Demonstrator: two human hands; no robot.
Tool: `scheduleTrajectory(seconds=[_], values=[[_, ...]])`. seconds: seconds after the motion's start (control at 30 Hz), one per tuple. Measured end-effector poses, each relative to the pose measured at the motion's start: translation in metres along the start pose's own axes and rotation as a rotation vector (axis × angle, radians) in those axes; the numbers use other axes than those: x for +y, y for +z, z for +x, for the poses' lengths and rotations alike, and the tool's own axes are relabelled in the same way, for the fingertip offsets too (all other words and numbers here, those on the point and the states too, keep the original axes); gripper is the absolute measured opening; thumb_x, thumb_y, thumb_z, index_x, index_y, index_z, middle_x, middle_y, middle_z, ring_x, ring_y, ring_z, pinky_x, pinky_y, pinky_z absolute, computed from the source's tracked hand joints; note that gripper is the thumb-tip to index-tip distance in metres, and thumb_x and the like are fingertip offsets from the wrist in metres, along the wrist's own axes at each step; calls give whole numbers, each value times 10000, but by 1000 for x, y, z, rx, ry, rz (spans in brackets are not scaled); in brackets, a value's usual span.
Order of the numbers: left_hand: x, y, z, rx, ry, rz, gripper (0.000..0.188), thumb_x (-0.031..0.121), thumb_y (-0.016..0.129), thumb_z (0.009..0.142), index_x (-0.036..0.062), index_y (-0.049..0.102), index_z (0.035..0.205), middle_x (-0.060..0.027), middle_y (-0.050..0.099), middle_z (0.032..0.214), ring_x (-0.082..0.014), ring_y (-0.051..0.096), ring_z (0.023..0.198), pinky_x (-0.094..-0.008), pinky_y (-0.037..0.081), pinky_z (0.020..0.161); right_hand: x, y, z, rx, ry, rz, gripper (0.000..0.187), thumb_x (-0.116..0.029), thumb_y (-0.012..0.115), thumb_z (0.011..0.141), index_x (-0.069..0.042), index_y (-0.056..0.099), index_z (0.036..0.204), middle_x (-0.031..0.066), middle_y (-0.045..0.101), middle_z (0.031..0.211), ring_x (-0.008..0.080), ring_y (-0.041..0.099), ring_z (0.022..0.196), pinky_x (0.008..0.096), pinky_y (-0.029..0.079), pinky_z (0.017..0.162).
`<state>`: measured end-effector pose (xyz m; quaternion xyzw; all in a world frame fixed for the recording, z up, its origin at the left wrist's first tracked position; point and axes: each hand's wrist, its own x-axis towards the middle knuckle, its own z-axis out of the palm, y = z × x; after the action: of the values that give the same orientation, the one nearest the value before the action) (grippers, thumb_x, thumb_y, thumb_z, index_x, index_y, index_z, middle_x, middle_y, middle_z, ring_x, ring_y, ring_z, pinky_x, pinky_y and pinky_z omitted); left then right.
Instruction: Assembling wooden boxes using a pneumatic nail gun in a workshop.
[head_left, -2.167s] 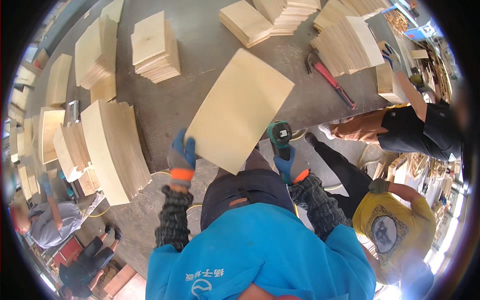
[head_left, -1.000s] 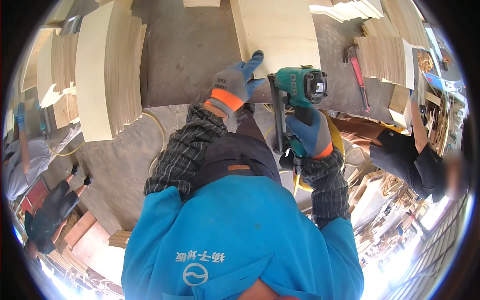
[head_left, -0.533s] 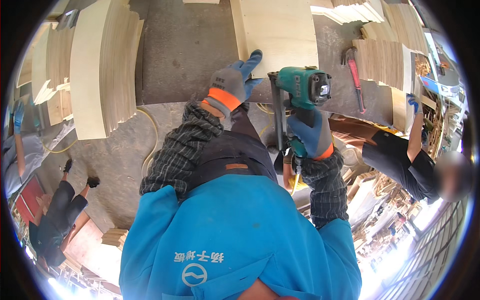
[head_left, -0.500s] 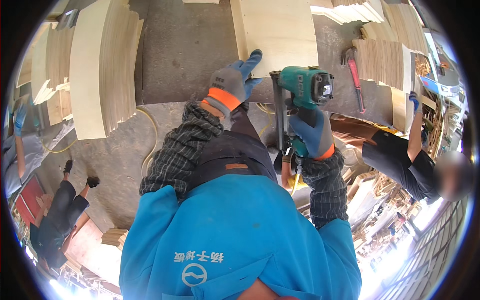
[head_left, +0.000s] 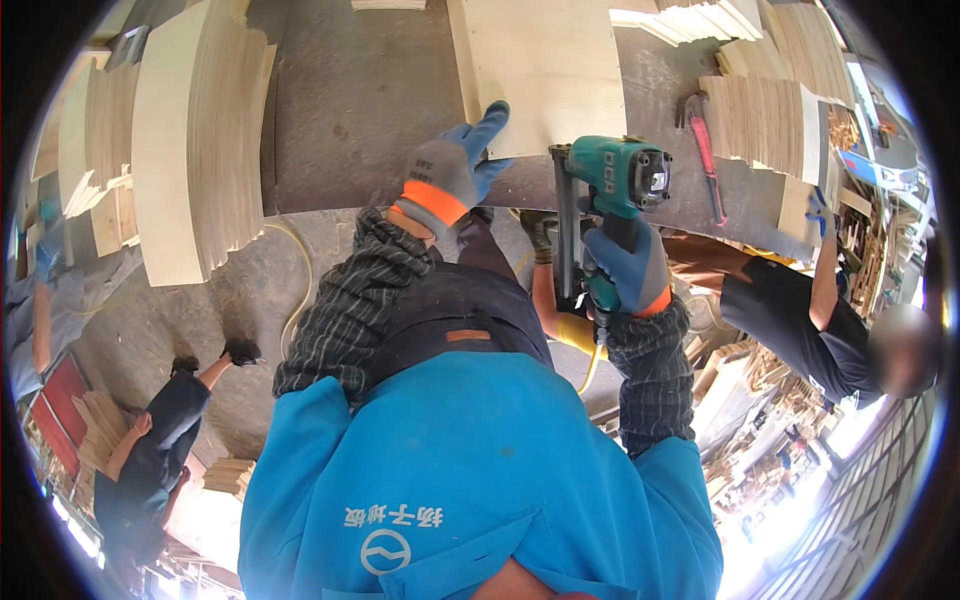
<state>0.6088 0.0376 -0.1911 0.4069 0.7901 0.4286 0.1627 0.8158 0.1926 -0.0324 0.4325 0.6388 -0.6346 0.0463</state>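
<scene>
In my right hand (head_left: 627,265), gloved in blue and grey, is a teal air nail gun (head_left: 608,172), my fingers wrapped round its handle. Its nose stands close to the near edge of a pale wooden panel (head_left: 550,80) lying on the brown worktable (head_left: 370,110). My left hand (head_left: 445,170) rests at the panel's near left corner. Its fingers are stretched and spread: one lies over the corner, others beside the near edge. A strip of wood runs along the panel's left side.
Stacked boards stand at the left (head_left: 225,140) and right (head_left: 760,120) of the table. A red-handled hammer (head_left: 707,155) lies right of the panel. Another person's gloved hand (head_left: 540,232) shows behind the nail gun. People (head_left: 800,310) stand right and left; a yellow hose (head_left: 590,370) hangs below the gun.
The panel and my left hand sit slightly further left in view. The nail gun's nose is a little farther from the panel. A co-worker's hand has come up behind the gun; the person at left has moved.
</scene>
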Motion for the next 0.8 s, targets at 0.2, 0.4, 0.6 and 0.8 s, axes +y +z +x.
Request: scheduleTrajectory(seconds=[0.2, 0.4, 0.6, 0.8], values=[[-2, 1, -1, 1, 3, -30, 671, 112, 856, 913, 96, 595, 1531, -205, 684, 1441, -360, 706, 1263, -402, 594, 1040, 2, -11, -3, 10, -43, 57, 412, -81, 688, 923, 25, 691, 1321, 20, 690, 945, 90, 628, 754, 272, 514, 687], [-14, 11, -3, 97, 76, 5, 726, 288, 841, 929, 251, 546, 1591, -146, 751, 1073, -370, 740, 915, -483, 602, 790, -3, -15, -3, -33, 17, 155, 410, -88, 687, 944, 11, 694, 1341, -2, 658, 876, 72, 601, 698, 248, 492, 629], [-11, 11, -2, 75, 40, 30, 724, 313, 842, 919, 248, 557, 1581, -129, 747, 1044, -355, 736, 904, -476, 598, 788, 4, -13, 6, -47, 5, 51, 386, -98, 703, 938, 17, 722, 1305, -12, 652, 849, 62, 593, 697, 253, 490, 638], [3, -3, -2, 20, -12, 67, 697, 262, 852, 920, 206, 579, 1558, -147, 735, 1163, -342, 745, 992, -433, 611, 852, -4, -24, -4, 7, -8, 98, 408, -93, 699, 931, 20, 710, 1322, -21, 648, 848, 56, 590, 716, 245, 478, 651]])
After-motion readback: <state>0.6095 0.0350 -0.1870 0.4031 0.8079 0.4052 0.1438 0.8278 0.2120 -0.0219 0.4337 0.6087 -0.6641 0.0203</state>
